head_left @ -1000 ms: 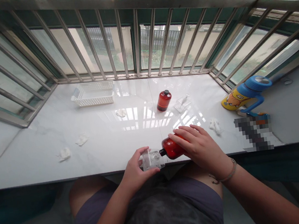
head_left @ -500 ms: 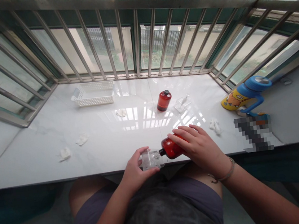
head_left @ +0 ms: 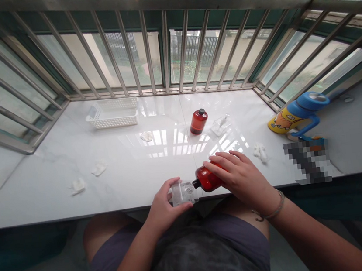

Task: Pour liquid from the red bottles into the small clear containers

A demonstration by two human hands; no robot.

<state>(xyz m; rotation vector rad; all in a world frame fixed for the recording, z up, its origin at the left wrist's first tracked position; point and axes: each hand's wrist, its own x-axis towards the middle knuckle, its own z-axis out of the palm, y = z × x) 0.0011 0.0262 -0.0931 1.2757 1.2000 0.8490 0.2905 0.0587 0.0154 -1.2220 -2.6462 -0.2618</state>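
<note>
My left hand (head_left: 165,203) is closed around a small clear container (head_left: 182,193), thumb on the near side and fingers on the far side, at the counter's front edge. In my right hand (head_left: 239,176) lies a red translucent bottle (head_left: 208,178), tipped on its side. Its black threaded neck has no cap and points left, right at the mouth of the clear container. Whether liquid is flowing between them I cannot tell. Farther back, a second red bottle (head_left: 198,122) with a dark cap stands upright, and beside it lies a clear plastic piece (head_left: 221,125).
A white perforated basket (head_left: 113,120) stands at the back left of the white counter (head_left: 47,178). Crumpled white tissues (head_left: 78,186) lie scattered about. At the right is a yellow and blue water bottle (head_left: 292,115), near a blurred-out patch. Metal bars (head_left: 167,53) line the window behind.
</note>
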